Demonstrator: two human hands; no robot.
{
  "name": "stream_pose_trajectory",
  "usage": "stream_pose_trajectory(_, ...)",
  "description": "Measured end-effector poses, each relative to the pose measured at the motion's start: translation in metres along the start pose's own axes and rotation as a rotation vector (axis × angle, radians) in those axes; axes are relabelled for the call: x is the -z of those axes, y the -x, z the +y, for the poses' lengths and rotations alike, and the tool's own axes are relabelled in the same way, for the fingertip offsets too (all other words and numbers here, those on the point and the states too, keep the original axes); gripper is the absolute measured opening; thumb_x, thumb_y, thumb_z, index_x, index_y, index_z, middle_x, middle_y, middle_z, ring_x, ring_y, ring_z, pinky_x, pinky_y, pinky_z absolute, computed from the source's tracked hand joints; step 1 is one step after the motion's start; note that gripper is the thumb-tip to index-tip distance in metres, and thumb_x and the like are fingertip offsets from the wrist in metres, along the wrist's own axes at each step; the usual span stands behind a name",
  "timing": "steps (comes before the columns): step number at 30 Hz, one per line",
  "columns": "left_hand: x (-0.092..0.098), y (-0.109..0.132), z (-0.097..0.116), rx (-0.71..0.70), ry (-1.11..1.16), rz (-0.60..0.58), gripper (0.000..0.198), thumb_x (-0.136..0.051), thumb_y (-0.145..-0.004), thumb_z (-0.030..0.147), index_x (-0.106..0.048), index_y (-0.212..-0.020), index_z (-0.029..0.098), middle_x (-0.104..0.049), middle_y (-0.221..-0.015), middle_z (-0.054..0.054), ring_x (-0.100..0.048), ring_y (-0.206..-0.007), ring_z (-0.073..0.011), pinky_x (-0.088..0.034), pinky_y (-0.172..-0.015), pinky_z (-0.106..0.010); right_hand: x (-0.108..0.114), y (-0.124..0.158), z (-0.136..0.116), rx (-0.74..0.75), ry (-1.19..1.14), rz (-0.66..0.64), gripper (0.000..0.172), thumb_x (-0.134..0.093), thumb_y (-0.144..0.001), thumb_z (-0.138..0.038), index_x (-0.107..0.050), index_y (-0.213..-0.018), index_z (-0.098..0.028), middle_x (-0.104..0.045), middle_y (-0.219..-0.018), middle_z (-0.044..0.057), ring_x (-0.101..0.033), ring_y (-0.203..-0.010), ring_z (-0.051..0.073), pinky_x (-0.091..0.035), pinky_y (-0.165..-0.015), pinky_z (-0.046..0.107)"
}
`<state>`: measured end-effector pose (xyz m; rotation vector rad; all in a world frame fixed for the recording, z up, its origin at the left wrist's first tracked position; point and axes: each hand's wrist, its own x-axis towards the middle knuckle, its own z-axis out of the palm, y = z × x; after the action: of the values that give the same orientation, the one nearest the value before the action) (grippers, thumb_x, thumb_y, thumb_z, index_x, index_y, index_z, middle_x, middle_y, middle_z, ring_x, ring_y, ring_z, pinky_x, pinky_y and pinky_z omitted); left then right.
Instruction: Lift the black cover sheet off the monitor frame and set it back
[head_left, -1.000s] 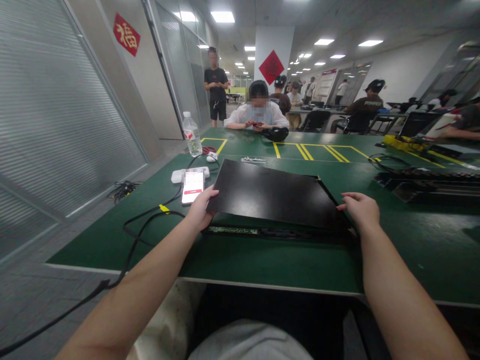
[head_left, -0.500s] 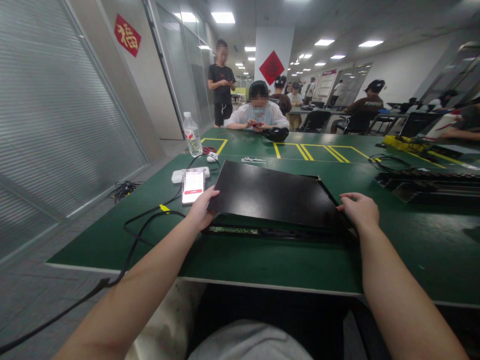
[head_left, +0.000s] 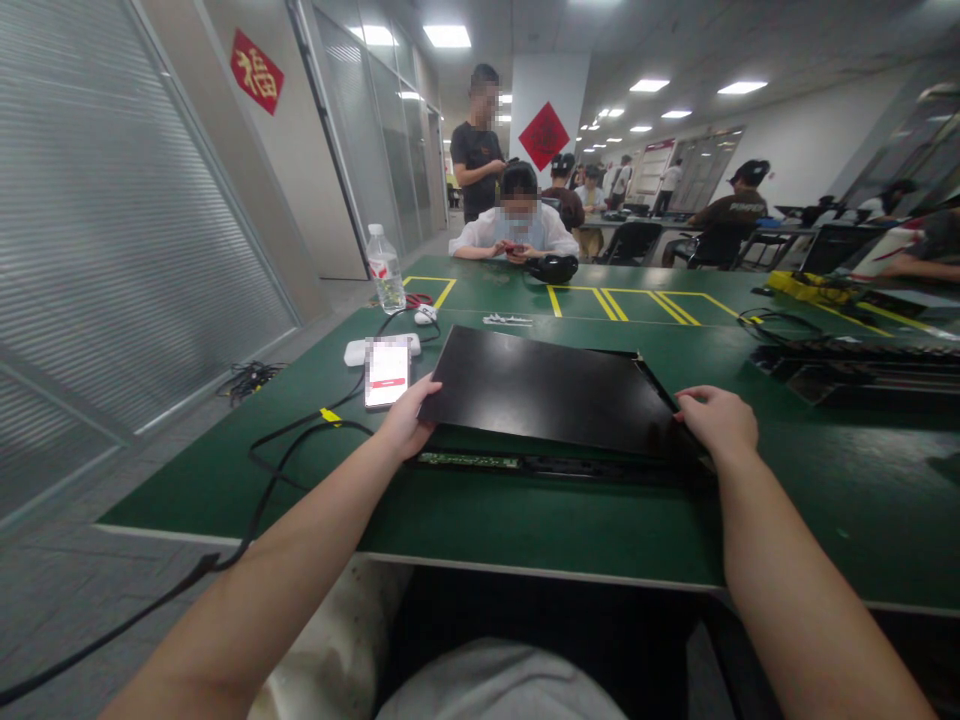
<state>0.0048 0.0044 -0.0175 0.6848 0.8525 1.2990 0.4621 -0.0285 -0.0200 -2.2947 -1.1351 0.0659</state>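
A flat black screen panel (head_left: 555, 390) lies tilted over a shallow black frame (head_left: 585, 468), its left end raised. Along the near side of the frame a strip of green circuit board (head_left: 469, 461) shows. My left hand (head_left: 409, 418) grips the panel's left edge, thumb on top and fingers underneath. At the right end, my right hand (head_left: 718, 425) is closed with thumb and forefinger pinched at the frame's right side, beside the panel's edge. The fingertips there are partly hidden. What lies beneath the panel is out of sight.
Left of the panel are a lit phone (head_left: 388, 372), a white case (head_left: 356, 350), a mouse (head_left: 425, 315), a water bottle (head_left: 385, 270) and a black cable (head_left: 281, 440). More black frames (head_left: 855, 370) lie at right. Across the green table (head_left: 525, 535) sits a person (head_left: 551, 230).
My left hand and the panel's left end have shifted very slightly right and down. The fingers of my right hand have curled in a little. A standing person behind has moved right.
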Motion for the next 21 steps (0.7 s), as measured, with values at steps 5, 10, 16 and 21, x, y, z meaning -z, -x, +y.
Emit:
stream_pose_trajectory(5, -0.002, 0.0, 0.001, 0.011, -0.005, 0.008, 0.049, -0.07, -0.077, 0.008, -0.08, -0.123, 0.019, -0.084, -0.103, -0.007, -0.078, -0.088, -0.0237, -0.058, -0.065, -0.027, 0.003, 0.002, -0.003, -0.003, 0.027, 0.012, 0.014, -0.07, -0.082, -0.032, -0.083, -0.088, -0.028, -0.077, -0.081, 0.011, -0.07, -0.077, 0.03, -0.048, -0.063, 0.037)
stream_pose_trajectory(10, -0.002, 0.001, -0.001, 0.025, -0.041, 0.023, 0.047, -0.07, -0.075, 0.008, -0.081, -0.12, 0.017, -0.085, -0.1, -0.008, -0.078, -0.089, -0.025, -0.057, -0.064, -0.027, 0.006, 0.008, -0.011, 0.004, -0.004, -0.022, 0.015, -0.069, -0.081, -0.03, -0.083, -0.086, -0.027, -0.077, -0.076, 0.009, -0.069, -0.078, 0.03, -0.045, -0.062, 0.035)
stream_pose_trajectory(16, -0.005, 0.0, -0.003, -0.015, -0.084, -0.01, 0.057, -0.07, -0.072, 0.008, -0.079, -0.128, 0.015, -0.085, -0.105, -0.009, -0.079, -0.092, -0.0252, -0.058, -0.067, -0.027, 0.0, 0.01, -0.012, 0.046, -0.071, 0.021, 0.017, -0.067, -0.079, -0.03, -0.082, -0.085, -0.025, -0.077, -0.074, 0.007, -0.069, -0.078, 0.029, -0.049, -0.065, 0.035)
stream_pose_trajectory(21, -0.008, 0.002, 0.0, -0.033, -0.109, -0.013, 0.059, -0.073, -0.072, 0.01, -0.077, -0.131, 0.016, -0.084, -0.11, -0.009, -0.078, -0.096, -0.0264, -0.061, -0.071, -0.029, -0.007, -0.005, 0.007, 0.023, -0.118, 0.088, 0.019, -0.066, -0.075, -0.031, -0.083, -0.082, -0.025, -0.08, -0.081, 0.007, -0.069, -0.074, 0.027, -0.05, -0.067, 0.035)
